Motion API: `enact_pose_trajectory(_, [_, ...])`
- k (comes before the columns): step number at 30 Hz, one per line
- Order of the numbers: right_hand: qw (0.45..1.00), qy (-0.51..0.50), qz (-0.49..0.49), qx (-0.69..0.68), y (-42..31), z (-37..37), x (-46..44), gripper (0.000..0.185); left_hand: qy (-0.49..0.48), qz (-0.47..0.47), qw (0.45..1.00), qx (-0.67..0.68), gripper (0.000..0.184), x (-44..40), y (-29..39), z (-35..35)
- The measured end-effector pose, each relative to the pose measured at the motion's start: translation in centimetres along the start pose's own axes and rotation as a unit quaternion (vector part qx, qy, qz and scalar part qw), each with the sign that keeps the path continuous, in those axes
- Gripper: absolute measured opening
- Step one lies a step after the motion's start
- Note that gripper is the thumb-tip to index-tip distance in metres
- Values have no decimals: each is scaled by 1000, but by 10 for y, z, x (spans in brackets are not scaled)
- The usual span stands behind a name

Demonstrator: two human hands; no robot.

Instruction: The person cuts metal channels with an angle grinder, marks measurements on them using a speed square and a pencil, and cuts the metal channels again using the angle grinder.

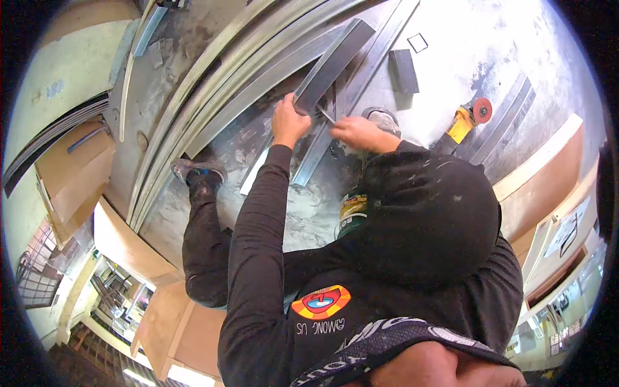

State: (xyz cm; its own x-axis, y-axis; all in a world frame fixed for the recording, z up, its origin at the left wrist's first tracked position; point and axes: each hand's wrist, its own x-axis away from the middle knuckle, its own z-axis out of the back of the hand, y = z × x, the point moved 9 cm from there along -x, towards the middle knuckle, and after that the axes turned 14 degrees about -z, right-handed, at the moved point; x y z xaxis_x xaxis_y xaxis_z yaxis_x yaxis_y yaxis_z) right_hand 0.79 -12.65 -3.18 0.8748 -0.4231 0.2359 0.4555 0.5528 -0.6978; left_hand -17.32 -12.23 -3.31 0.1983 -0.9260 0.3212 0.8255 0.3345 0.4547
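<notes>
My left hand (290, 121) is closed around the near end of a dark rectangular metal tube (335, 64), which slopes away up to the right. Close by, the fingers of my right hand (366, 133) pinch a thin, pointed metal tool (327, 114) whose exact kind I cannot make out. Its tip points at the tube's near end; whether it touches is unclear. Under the tube lie long grey metal profiles (380, 48). I sit with a printed can (353, 211) below me, partly hidden by my right leg.
A yellow angle grinder (459, 126) with a red disc lies to the right, beside flat metal strips (505, 119). A short tube offcut (403, 71) and a thin square ring (418, 42) are on the floor ahead. Long curved-looking profiles (177, 97) run along the left past my shoe (200, 171).
</notes>
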Motion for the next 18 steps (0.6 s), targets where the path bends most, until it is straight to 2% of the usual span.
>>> enact_pose_trajectory(1, [998,-17,59,7,-17,-4,1,24,7,0,1000,-8,67,1,2,2])
enact_pose_trajectory(2, [996,-50,75,1,-23,-9,-1,32,13,-1,1000,-16,66,2,5,5])
enact_pose_trajectory(3, [996,-50,73,-1,-25,-7,-1,32,11,-2,1000,-16,66,3,6,4])
enact_pose_trajectory(5, [990,57,130,-3,-37,18,4,37,52,-1,998,-35,57,3,9,12])
enact_pose_trajectory(6, [990,57,130,-1,-37,23,6,37,53,-2,998,-34,57,2,9,13])
enact_pose_trajectory(8, [989,138,11,-44,-11,55,14,40,45,47,998,6,54,1,-5,11])
enact_pose_trajectory(9, [990,136,14,-42,-9,61,23,40,48,49,998,8,54,2,-9,13])
enact_pose_trajectory(10, [975,201,-64,-73,11,77,37,37,50,37,998,21,54,3,-16,12])
enact_pose_trajectory(11, [948,265,-140,-103,31,92,55,34,54,23,998,35,54,3,-20,13])
enact_pose_trajectory(13, [908,340,-216,-113,59,101,96,29,40,32,998,44,61,5,-29,17])
enact_pose_trajectory(15, [821,342,-317,-329,120,69,140,16,28,40,998,51,69,11,-36,22])
enact_pose_trajectory(17, [816,293,-289,-407,181,50,184,14,57,10,998,30,95,17,-33,35])
enact_pose_trajectory(18, [785,277,-253,-492,187,71,205,12,108,-30,993,31,100,19,-24,57])
